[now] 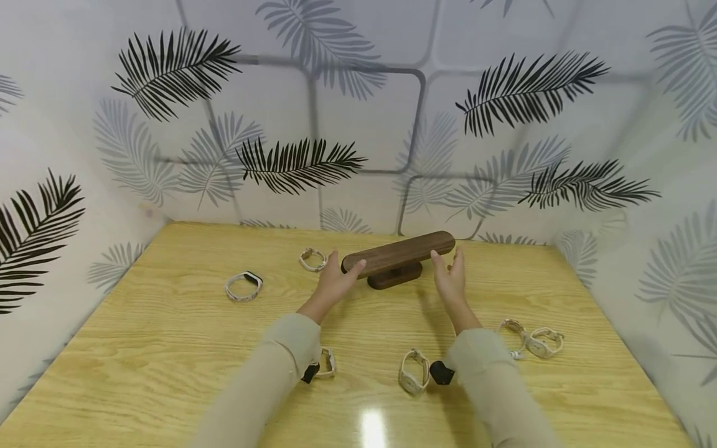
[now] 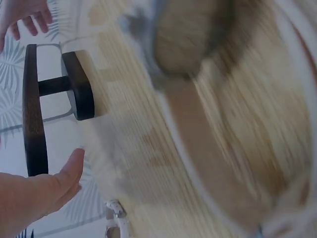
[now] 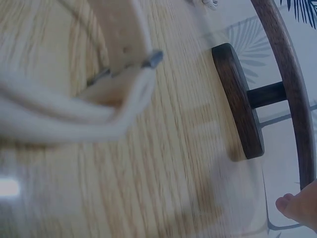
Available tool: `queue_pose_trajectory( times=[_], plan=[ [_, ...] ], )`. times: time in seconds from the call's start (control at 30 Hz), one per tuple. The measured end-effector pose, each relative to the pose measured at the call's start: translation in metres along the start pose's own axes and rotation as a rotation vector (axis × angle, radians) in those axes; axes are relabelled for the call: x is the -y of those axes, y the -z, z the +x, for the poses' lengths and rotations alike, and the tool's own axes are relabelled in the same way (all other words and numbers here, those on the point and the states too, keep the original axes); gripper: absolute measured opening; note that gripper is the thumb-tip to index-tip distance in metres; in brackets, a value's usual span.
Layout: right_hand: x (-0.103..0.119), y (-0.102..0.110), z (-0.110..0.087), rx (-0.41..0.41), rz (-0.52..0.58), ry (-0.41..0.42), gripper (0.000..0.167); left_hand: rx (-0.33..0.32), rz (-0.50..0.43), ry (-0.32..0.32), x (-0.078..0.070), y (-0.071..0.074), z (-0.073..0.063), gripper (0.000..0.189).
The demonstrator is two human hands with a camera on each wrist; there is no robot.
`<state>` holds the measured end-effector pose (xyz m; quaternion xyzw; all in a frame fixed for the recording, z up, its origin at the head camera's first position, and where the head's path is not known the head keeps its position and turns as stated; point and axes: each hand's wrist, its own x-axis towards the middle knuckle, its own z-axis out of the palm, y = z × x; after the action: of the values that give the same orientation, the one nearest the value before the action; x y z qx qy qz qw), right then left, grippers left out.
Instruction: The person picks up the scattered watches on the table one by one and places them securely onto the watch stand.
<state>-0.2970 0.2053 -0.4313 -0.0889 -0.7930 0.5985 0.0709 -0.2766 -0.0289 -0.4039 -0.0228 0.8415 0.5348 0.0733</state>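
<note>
A dark brown wooden T-bar display stand (image 1: pixel 399 252) stands upright near the back of the table, its long rounded bar above a short oval base (image 1: pixel 394 277). At the bar's left end is my left hand (image 1: pixel 333 283), thumb on the near side and fingers extended beyond it. My right hand (image 1: pixel 450 285) is by the opposite end, fingers loosely extended and spread. In the left wrist view the bar (image 2: pixel 34 109) runs down to the left hand (image 2: pixel 39 196), overlapping it. The right wrist view shows the right hand (image 3: pixel 303 204) by the bar's lower end.
Several watches lie about the table (image 1: pixel 168 348): a pale-strapped watch (image 1: pixel 411 381) in front, another watch (image 1: pixel 540 347) at right, and a slim watch (image 1: pixel 312 260) left of the stand. A white band with a dark screen (image 1: pixel 243 289) lies farther left. A leaf-patterned wall covering (image 1: pixel 358 205) rises behind.
</note>
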Motion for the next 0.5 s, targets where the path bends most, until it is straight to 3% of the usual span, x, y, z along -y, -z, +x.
queue_pose_trajectory(
  times=[0.13,0.23,0.5],
  plan=[
    [0.0009,-0.0050,0.0002,0.019,0.016,-0.016,0.079,-0.020,-0.203,0.117,-0.0025,-0.0047,0.0023,0.064],
    [0.0023,-0.0078,0.0016,0.024,0.027,-0.023,0.078,-0.044,-0.346,0.145,-0.0010,-0.0073,0.0054,0.057],
    [0.0059,-0.0108,0.0044,0.000,0.044,-0.069,0.078,-0.091,-0.397,0.133,0.0020,-0.0097,0.0091,0.049]
  ],
)
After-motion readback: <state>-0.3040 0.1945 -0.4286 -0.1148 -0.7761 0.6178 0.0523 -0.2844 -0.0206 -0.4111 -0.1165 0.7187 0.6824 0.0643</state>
